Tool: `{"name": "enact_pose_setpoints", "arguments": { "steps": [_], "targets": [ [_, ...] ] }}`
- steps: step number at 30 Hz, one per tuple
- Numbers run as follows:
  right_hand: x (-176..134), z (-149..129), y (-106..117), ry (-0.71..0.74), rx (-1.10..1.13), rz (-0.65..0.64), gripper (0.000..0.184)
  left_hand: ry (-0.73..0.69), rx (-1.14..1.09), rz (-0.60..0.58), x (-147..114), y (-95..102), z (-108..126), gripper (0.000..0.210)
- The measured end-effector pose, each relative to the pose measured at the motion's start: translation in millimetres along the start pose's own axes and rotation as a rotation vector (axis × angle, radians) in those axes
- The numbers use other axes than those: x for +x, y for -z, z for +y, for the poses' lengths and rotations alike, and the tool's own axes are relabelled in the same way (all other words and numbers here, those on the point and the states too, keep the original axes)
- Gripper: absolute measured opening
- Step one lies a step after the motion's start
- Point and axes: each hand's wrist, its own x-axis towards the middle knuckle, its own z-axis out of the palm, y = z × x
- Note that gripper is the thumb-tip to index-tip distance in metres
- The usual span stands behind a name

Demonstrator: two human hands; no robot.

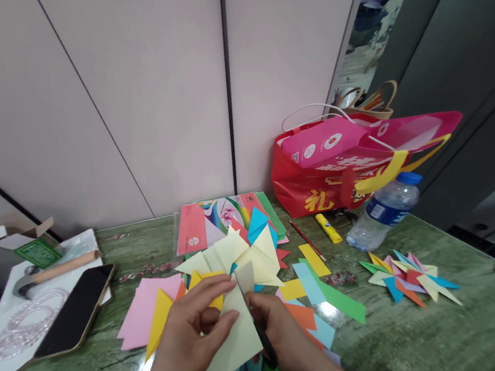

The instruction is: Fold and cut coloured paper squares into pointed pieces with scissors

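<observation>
The left hand is curled around a pale yellow folded sheet of paper, thumb on top and fingers pinching its upper edge. The right hand grips the same sheet from the other side, fingers closed on its right edge, with a dark object, too hidden to name, sticking out below the palm. The sheet sits low and centre in the view, just above the green marbled bench and over a loose heap of coloured paper.

Behind the hands lies one cluster of pale yellow folded points, with a blue piece among them. One pink sheet lies to the left with a yellow triangle on it. To the right are loose strips: one green strip, one light blue, two yellow, and orange pieces under the right wrist. Further right lies one finished multicoloured paper star, well apart from the hands.

Along the back of the bench stand one pack of coloured paper, one red pencil, one yellow glue stick, one plastic water bottle lying on its side with a blue cap, and one red gift bag with a pink bag tipped over it. At the left, one white tray carries one phone, one hammer, one string of clear beads and one small open carton.
</observation>
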Motion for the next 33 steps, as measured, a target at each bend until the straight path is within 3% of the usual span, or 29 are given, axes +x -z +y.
{"name": "enact_pose_setpoints", "arguments": {
  "steps": [8, 11, 15, 18, 22, 24, 26, 29, 31, 33],
  "targets": [
    [1.3, 1.3, -2.1, 0.018, -0.009, 0.019, 0.028, 0.058, -0.187, 0.001, 2.0, -3.5, -7.7, 0.027],
    [1.5, 4.0, -4.5, 0.113, 0.032, 0.078, 0.025, 0.076, -0.233, -0.061, 2.0, -5.5, -8.9, 0.026],
    [3.7, 3.0, -3.3, 0.249, 0.038, 0.268, 0.029, 0.107, -0.195, -0.193, 4.2, -1.3, -5.7, 0.031],
    [9.0, 1.5, 6.3, 0.329, 0.014, 0.418, 0.029, 0.19, -0.074, -0.145, 8.5, 11.7, -3.1, 0.035],
    [20.1, 5.9, 29.2, 0.455, -0.341, 0.588, 0.022, 0.196, 0.155, -0.084, 16.2, 37.0, -14.1, 0.027],
    [25.9, 10.1, 40.6, 0.4, -0.669, 0.639, 0.02, 0.143, 0.324, -0.149, 19.3, 46.5, -27.0, 0.024],
    [31.0, 14.5, 49.6, 0.353, -0.77, 0.657, 0.02, 0.106, 0.53, -0.164, 21.3, 50.6, -39.8, 0.028],
    [36.5, 20.2, 57.3, 0.282, -0.893, 0.668, 0.022, 0.01, 0.681, -0.063, 22.4, 45.1, -49.4, 0.031],
    [38.7, 22.9, 59.6, 0.25, -0.959, 0.652, 0.026, -0.018, 0.645, -0.008, 22.0, 35.5, -48.7, 0.029],
    [40.3, 24.7, 60.5, 0.233, -1.006, 0.644, 0.029, 0.008, 0.538, -0.028, 21.1, 23.7, -46.0, 0.027]
  ]
}}
